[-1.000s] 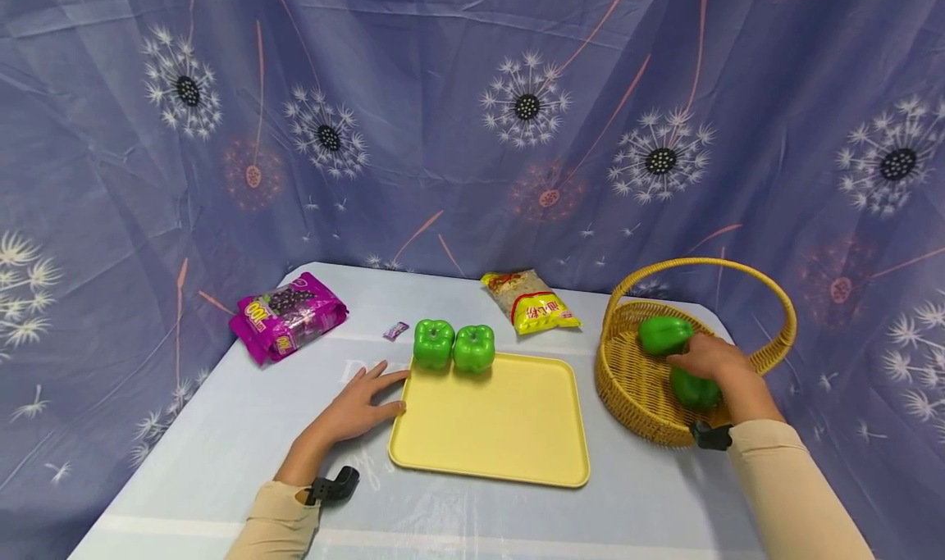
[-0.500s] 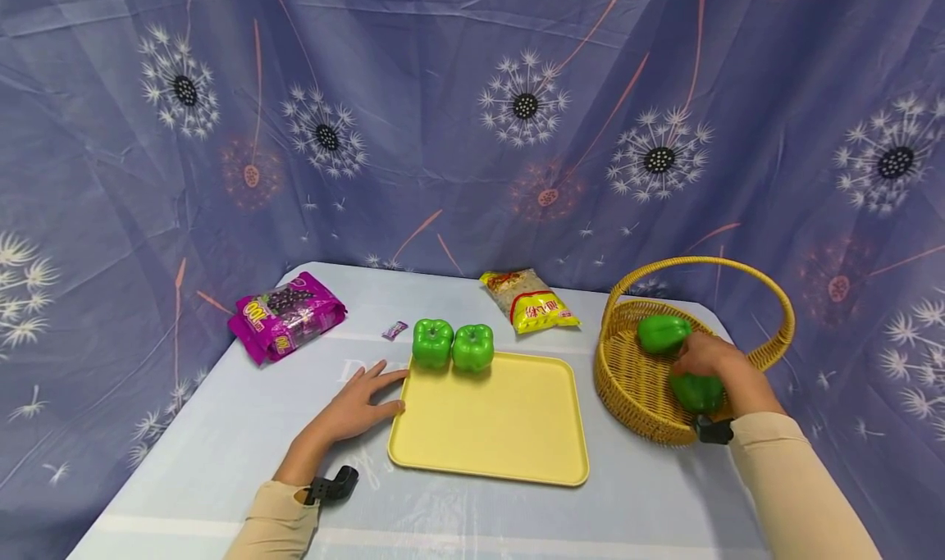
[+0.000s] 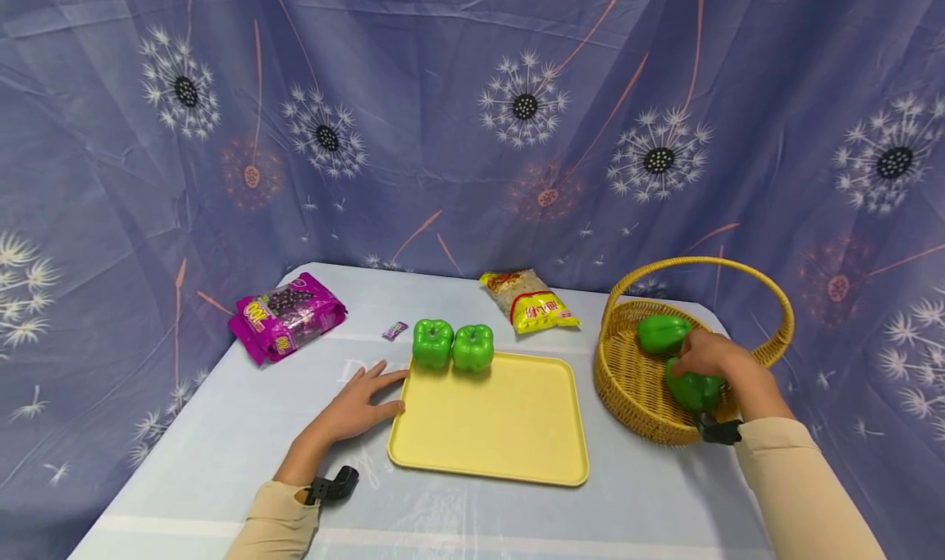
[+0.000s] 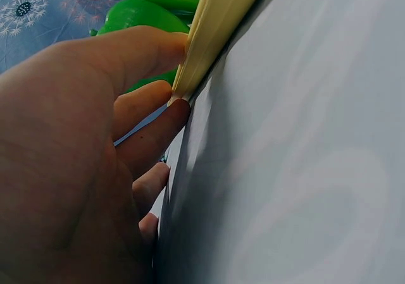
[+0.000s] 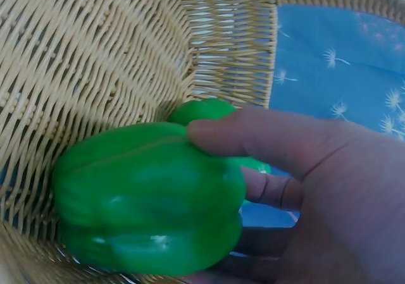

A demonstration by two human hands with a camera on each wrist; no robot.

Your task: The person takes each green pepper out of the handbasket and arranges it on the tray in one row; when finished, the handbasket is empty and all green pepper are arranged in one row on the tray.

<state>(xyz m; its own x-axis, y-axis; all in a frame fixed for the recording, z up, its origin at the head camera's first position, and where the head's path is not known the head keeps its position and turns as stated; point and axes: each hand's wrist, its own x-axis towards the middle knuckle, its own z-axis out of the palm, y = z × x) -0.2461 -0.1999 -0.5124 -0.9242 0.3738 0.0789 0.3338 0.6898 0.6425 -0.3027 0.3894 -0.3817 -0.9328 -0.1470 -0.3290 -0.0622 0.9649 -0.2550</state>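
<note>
From the head, the right hand (image 3: 718, 360) is inside the yellow basket (image 3: 614, 392), over on the right, holding the nearer green pepper (image 3: 692, 392). Another pepper (image 3: 662, 334) lies just past it, on the far side. The left hand (image 3: 358, 404) has its fingers spread apart at the left edge of the yellow tray (image 3: 490, 429).

From the left wrist, fingertips touch the tray's side.

From the right wrist, thumb and fingers are clamped on one end of the pepper. It looks light and hard, maybe a bit slippery; its fat middle seems best to grab. It's bright green, shiny and bumpy.
</note>
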